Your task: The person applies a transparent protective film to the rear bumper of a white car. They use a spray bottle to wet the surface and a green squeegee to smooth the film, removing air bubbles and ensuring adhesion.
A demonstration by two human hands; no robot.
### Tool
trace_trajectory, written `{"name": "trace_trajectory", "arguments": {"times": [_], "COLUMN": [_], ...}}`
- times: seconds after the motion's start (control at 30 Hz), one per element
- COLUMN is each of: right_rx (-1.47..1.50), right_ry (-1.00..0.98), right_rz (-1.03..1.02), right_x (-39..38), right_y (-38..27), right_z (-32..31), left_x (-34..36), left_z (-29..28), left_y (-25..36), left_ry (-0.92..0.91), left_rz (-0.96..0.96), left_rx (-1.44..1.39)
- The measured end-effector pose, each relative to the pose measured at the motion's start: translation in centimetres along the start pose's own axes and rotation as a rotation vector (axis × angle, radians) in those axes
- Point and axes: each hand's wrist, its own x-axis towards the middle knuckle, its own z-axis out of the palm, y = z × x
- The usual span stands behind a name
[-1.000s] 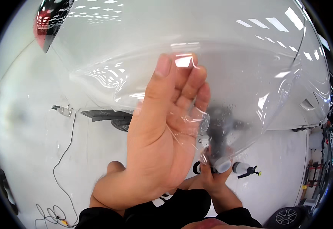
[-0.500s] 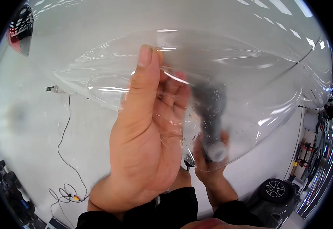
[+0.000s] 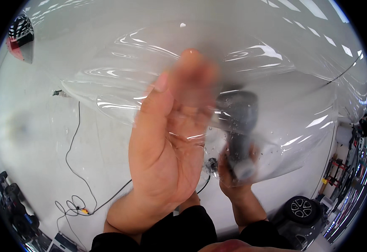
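A large sheet of clear film [image 3: 288, 130], wrinkled and dotted with droplets, spreads in front of me. My left hand [image 3: 162, 143] is raised near the middle with its thumb on my side of the film. The fingers show blurred through the film, which is pinched between them and the thumb. To the right, behind the film, my right hand [image 3: 234, 180] is wrapped round the handle of a dark grey heat gun [image 3: 238, 111]. The film blurs the gun's outline and hides much of that grip.
A thin black cord [image 3: 68, 157] runs down the left to a loose coil [image 3: 72, 206]. A spoked wheel [image 3: 303, 208] is at lower right, near red-framed equipment [image 3: 339, 170]. Dark wheeled gear [image 3: 17, 206] lines the lower left. A red-and-black part [image 3: 21, 40] shows at upper left.
My left fingers have risen and extended behind the film, and the hand has shifted slightly right. The film's folds have changed shape. The heat gun has moved slightly right, its head more sideways.
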Motion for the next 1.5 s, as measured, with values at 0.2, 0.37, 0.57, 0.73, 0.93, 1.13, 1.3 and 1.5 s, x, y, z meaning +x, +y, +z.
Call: {"name": "trace_trajectory", "arguments": {"times": [0.2,0.37,0.57,0.73,0.93,1.13,1.3,1.5], "right_rx": [-0.008,0.084,0.081,0.029,0.007,-0.084,-0.047,-0.043], "right_ry": [-0.156,-0.141,-0.132,-0.146,-0.116,-0.081,-0.054,-0.049], "right_rz": [0.048,0.113,0.153,0.086,0.144,0.119,0.110,0.164], "right_x": [1.1,1.8,0.8,-0.3,0.4,1.0,0.7,0.5], "right_y": [-0.6,-1.4,-0.5,0.7,-0.2,-1.4,-1.4,-1.8], "right_z": [-1.4,-1.4,-2.2,-2.4,-2.2,-1.8,-1.6,-1.5], "left_x": [0.0,-0.1,1.0,1.2,1.2,1.8,1.9,2.6], "left_z": [0.7,1.6,0.7,0.8,0.3,0.4,0.2,0.0], "left_y": [0.1,0.9,2.7,3.4,3.2,4.4,4.7,5.0], "left_ry": [0.032,0.108,-0.042,-0.039,-0.017,-0.063,-0.047,-0.065], "left_rz": [-0.001,-0.071,-0.239,-0.294,-0.356,-0.412,-0.434,-0.473], "left_rx": [-0.036,-0.071,-0.125,-0.182,-0.258,-0.173,-0.151,-0.143]}}
